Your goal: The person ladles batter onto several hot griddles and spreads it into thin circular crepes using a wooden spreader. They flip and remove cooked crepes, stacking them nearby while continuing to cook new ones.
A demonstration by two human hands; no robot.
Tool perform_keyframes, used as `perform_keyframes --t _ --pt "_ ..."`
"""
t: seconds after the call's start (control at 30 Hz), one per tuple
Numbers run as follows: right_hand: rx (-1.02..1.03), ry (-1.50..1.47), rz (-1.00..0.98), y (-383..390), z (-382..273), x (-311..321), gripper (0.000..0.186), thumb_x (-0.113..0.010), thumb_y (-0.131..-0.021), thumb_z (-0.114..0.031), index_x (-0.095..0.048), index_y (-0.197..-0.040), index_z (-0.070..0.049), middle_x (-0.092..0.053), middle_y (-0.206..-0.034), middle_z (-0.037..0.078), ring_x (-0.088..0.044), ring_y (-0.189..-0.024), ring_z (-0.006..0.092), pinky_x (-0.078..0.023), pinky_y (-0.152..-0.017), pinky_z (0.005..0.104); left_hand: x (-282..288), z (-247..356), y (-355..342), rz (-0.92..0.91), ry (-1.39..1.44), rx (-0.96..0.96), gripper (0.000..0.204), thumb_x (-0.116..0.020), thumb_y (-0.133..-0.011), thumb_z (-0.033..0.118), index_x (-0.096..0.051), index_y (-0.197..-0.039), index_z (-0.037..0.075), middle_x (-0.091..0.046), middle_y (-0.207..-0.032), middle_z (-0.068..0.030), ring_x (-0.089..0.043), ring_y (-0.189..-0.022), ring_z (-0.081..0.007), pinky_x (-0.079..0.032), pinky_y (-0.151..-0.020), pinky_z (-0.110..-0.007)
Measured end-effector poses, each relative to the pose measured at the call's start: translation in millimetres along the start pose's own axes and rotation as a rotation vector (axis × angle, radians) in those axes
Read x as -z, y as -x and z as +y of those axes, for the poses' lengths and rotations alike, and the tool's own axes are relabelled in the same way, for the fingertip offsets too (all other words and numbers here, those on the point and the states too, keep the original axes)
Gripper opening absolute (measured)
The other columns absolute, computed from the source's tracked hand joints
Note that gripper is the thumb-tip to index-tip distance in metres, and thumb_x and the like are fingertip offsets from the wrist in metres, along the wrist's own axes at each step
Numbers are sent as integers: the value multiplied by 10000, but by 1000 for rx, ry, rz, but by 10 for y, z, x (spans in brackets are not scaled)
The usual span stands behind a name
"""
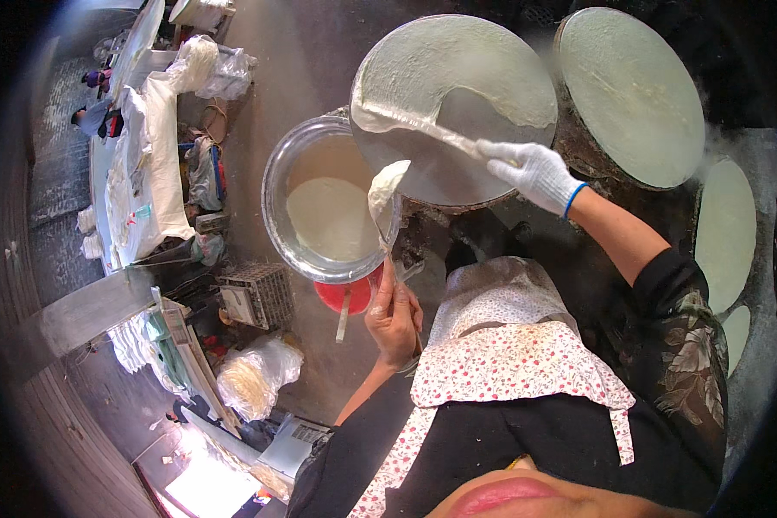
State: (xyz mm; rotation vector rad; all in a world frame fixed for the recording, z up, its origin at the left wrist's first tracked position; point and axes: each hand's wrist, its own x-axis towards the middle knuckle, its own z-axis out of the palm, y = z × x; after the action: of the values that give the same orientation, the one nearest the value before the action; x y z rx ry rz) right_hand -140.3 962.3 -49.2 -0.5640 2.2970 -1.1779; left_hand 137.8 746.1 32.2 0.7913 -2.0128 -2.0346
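My bare left hand (pixel 394 321) is closed round the handle of a ladle (pixel 380 207). Pale batter coats the ladle's bowl, which is held up over the right rim of a large metal pot (pixel 274 207) with more batter (pixel 330 216) inside. In a white glove with a blue cuff, my right hand (pixel 533 175) grips a batter spreader (pixel 445 134). Its far end lies in the batter layer (pixel 457 65) on a round griddle (pixel 432 177). The layer covers the far part and curves down the right side; the near left part is bare grey metal.
Right of this griddle stands a second round griddle (pixel 634 99) covered in pale batter, with another (pixel 725 233) below it. A red container (pixel 341 298) with a flat stick sits beside the pot. At left are a crate (pixel 256 293), a plastic bag (pixel 259 375) and a cloth-covered table (pixel 160 155).
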Motion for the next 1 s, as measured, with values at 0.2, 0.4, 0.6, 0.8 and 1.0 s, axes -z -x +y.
perform_keyframes --t 0.2,0.4,0.6,0.8,1.0 --pt "198 -42 183 -239 -127 64 418 -617 -1027 -366 -681 -1405 -202 -730 -1294 139 -733 -1132 314 -567 -953 392 33 -32 -23 2 -8 62 508 -494 -1088 -17 -464 -1592 36 -536 -711 -6 -452 -518 -46 -379 -457 -191" --pt "-35 -45 -72 -50 -148 124 407 -631 -1028 -390 -699 -1397 -233 -713 -1376 61 -733 -1178 229 -555 -1030 338 59 102 -110 132 -91 107 495 -506 -1092 8 -482 -1585 51 -528 -698 10 -452 -519 -41 -388 -460 -201" --pt "-21 154 -97 -400 -267 175 381 -657 -1012 -313 -697 -1387 -254 -762 -1187 156 -772 -995 279 -582 -874 354 103 60 -1383 165 -279 -46 488 -502 -1095 31 -534 -1570 138 -519 -645 38 -452 -506 -27 -382 -445 -215" --pt "328 284 96 159 49 176 335 -706 -999 -312 -735 -1333 -311 -788 -1005 119 -774 -773 270 -625 -706 365 -34 -116 -1714 122 -127 -127 471 -527 -1088 25 -564 -1547 126 -500 -654 52 -438 -528 -18 -373 -462 -219" --pt "205 351 136 80 311 172 328 -743 -981 -240 -748 -1310 -236 -780 -1107 125 -793 -894 254 -625 -751 334 -31 -343 -1183 126 -263 -81 482 -539 -1083 6 -564 -1550 125 -487 -702 70 -419 -569 -14 -379 -494 -210"
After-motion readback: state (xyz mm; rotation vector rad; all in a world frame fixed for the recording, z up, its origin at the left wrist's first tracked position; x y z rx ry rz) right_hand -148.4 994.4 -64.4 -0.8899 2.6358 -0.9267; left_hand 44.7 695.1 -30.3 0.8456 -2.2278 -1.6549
